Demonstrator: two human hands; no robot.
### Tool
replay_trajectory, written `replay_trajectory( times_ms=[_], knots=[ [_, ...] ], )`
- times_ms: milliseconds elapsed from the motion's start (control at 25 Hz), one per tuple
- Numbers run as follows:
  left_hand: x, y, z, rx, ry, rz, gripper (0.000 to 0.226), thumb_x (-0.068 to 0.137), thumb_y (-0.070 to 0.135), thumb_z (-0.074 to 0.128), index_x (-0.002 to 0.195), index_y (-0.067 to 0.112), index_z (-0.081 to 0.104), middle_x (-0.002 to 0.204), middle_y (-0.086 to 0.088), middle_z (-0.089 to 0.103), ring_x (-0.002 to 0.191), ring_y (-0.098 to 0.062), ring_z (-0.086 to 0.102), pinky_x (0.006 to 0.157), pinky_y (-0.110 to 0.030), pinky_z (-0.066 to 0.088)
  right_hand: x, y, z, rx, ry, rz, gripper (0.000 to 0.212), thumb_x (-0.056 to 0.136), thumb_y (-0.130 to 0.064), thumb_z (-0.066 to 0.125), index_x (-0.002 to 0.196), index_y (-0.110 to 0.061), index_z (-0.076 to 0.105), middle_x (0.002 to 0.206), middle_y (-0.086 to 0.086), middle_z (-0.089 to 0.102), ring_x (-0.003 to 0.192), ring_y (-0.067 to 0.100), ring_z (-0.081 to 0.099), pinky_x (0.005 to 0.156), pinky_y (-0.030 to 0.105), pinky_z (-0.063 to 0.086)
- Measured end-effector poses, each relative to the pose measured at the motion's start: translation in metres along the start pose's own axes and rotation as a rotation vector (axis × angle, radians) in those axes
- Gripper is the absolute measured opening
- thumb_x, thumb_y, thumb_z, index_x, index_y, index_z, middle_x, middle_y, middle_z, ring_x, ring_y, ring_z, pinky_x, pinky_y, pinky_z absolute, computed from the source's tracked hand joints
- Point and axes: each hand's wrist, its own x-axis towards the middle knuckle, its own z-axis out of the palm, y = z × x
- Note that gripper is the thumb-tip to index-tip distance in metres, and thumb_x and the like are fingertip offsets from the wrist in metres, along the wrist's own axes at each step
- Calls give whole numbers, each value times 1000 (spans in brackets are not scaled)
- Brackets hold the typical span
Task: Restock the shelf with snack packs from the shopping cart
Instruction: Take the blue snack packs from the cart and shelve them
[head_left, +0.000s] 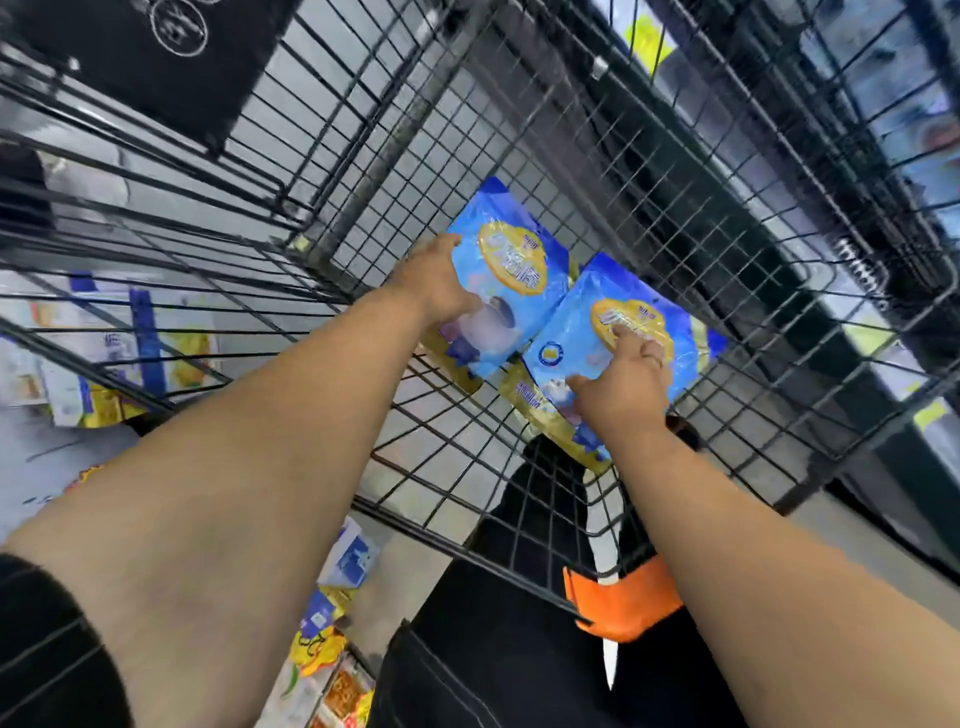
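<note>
Nearest, two bare forearms are stretched forward over the near rim of the shopping cart (415, 532), where an orange handle cap (623, 597) is fitted. Further in, the right hand (621, 387) is laid on the face of the right snack pack (582, 296), with fingers and thumb spread over the wrapper. No curl round an edge can be made out. Just beyond and to the left, the left hand (436, 288) is closed on the left edge of the left snack pack (514, 280), with the thumb on the front and the fingers hidden behind. The two blue packs touch at one corner, low inside the cart. Gold edges (452, 358), likely of further packs, are seen beneath them. Outside the left wire wall a shelf (148, 338) of mixed goods is seen, blurred.

The pick-up step is judged to be in hand: packs are being gathered and none has yet been carried out. A firmer hold by the right hand is called for next, probably with fingers slid beneath an edge, since the slick wrapper may slip. Both packs would then need to be lifted clear of the cart wall and turned toward the shelf.
</note>
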Motion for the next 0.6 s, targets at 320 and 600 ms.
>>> replay_trajectory(
  times_ms=[320,600],
  knots=[
    [32,-19,17,47,2,-45,97,73,31,77,152,20,21,149,-17,33,139,-37,33,111,-45,37,2,8,10,43,2,277,99,72,-18,81,149,-36,20,161,9,-15,139,44,14,82,38,39],
    [31,-20,24,-118,-41,-81,91,76,23,79,148,13,24,132,-11,58,120,-31,57,100,-39,46,14,17,12,63,117,71,78,77,-22,75,143,-34,35,161,5,-1,140,36,18,100,39,40]
  ],
)
